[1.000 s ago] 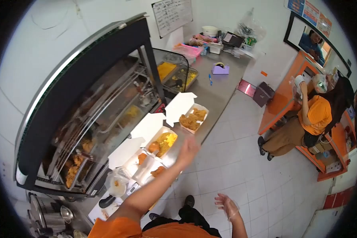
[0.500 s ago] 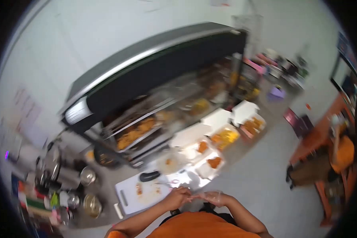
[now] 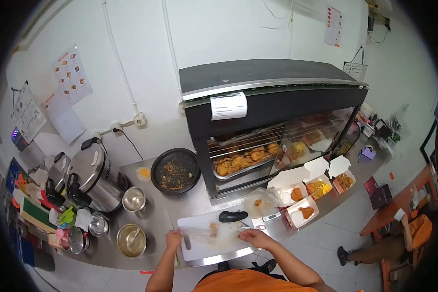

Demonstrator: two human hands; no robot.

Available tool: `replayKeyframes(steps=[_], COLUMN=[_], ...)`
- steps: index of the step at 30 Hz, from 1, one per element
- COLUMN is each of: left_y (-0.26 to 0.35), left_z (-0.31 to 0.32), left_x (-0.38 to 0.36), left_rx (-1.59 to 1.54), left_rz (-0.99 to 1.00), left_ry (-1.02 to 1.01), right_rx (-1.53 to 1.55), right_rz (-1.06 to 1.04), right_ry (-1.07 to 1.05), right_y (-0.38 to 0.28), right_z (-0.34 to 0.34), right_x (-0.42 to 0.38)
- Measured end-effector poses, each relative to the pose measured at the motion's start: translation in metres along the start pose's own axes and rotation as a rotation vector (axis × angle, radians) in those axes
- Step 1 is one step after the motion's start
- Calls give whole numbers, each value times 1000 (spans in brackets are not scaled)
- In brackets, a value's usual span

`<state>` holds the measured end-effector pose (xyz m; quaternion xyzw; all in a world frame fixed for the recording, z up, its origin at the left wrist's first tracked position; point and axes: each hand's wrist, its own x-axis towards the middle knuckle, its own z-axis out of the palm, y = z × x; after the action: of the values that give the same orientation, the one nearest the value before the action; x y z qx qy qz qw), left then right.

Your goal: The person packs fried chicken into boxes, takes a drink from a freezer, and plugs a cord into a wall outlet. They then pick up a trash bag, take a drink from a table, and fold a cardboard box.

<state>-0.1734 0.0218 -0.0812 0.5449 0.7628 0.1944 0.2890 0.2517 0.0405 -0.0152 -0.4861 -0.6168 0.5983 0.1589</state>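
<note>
My left hand (image 3: pixel 173 239) is closed at the left end of a white cutting board (image 3: pixel 194 253). A clear, crumpled plastic glove (image 3: pixel 199 233) trails from it over the board, faint against the white. My right hand (image 3: pixel 255 237) looks bare above the board's right part, its fingers loosely bent and apart. Near those fingertips lie scissors with a pink handle (image 3: pixel 261 227). Behind them rests a dark elongated object (image 3: pixel 232 216) whose kind I cannot make out. Brownish food smears (image 3: pixel 213 227) mark the board.
A heated display case (image 3: pixel 277 80) holds fried chicken (image 3: pixel 243 162). Open boxes of food (image 3: pixel 301 212) line the counter's right edge. A black pan (image 3: pixel 175 170), metal bowls (image 3: pixel 131 241) and pressure cookers (image 3: pixel 92 170) stand left. Another person (image 3: pixel 416 233) is at the far right.
My hands, close together before with plastic on the right one, have moved apart. The plastic now trails from my left hand. The view has swung left and is sharper.
</note>
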Motion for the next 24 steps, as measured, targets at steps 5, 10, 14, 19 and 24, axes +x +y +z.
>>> replayKeyframes(steps=[5, 10, 14, 19, 24], left_y=[-64, -5, -48, 59, 71], left_z=[-5, 6, 50, 36, 15], left_x=[60, 35, -15, -222, -339], left_rx=[-1595, -969, -1065, -1325, -2051], left_rz=[-604, -75, -183, -250, -234], left_ry=[-161, 100, -68, 162, -204], right_rx=[239, 249, 61, -12, -493], right_rz=[98, 35, 57, -591, -1036], right_ry=[-102, -149, -121, 87, -23], right_y=[-10, -3, -7, -59, -82], right_z=[43, 69, 101, 198, 284], right_x=[-23, -52, -53, -86, -130])
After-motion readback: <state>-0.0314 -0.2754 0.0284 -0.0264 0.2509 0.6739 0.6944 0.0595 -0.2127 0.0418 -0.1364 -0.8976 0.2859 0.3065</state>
